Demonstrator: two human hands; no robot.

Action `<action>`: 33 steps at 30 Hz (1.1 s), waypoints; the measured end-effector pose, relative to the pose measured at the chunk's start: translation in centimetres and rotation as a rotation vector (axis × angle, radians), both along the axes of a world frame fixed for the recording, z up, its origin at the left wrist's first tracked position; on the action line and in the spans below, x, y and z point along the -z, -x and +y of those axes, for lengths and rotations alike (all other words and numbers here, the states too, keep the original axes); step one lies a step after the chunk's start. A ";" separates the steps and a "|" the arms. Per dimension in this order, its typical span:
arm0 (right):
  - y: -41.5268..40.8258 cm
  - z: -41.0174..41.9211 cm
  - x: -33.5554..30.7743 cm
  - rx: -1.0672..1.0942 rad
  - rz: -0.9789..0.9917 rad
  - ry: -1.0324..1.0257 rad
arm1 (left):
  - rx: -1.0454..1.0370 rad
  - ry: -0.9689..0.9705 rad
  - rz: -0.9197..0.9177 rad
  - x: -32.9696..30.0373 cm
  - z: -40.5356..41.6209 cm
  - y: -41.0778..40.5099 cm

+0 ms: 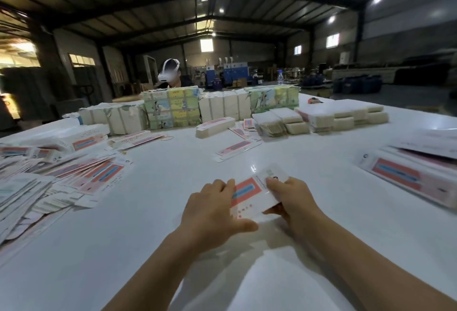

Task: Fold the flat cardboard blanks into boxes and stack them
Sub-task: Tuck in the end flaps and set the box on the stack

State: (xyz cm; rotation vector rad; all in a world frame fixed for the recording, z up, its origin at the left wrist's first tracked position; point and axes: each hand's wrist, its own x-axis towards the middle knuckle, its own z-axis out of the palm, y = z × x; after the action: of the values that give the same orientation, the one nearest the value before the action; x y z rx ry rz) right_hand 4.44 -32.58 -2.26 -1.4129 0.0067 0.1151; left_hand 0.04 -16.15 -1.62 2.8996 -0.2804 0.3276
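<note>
Right now both hands, left hand (212, 208) and right hand (289, 198), hold the pink-and-white flat cardboard blank (249, 193) near the white table (173, 162), fingers curled on its edges. Squeezing too hard could crease it crooked.

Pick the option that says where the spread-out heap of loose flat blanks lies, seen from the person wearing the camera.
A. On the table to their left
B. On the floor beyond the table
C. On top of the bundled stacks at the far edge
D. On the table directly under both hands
A: the fanned-out heap of flat blanks covers the white table to the left of the left hand, apart from it.
</note>
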 end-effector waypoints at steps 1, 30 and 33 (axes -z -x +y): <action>0.1 0.0 -0.1 -0.008 0.008 -0.017 | 0.011 0.029 -0.012 0.2 0.1 0.1; 0.3 -1.9 0.6 -0.674 0.158 -0.340 | 0.152 0.154 -0.052 -0.3 2.7 1.3; 0.3 -2.1 0.6 -0.697 0.163 -0.353 | 0.171 0.110 -0.104 -0.1 2.5 1.3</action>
State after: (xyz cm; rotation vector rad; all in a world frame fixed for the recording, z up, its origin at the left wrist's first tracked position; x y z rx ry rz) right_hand 4.12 -34.72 -2.91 -0.9980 -0.3569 0.7705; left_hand -1.30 -13.64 -1.50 2.7313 -0.5074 0.4505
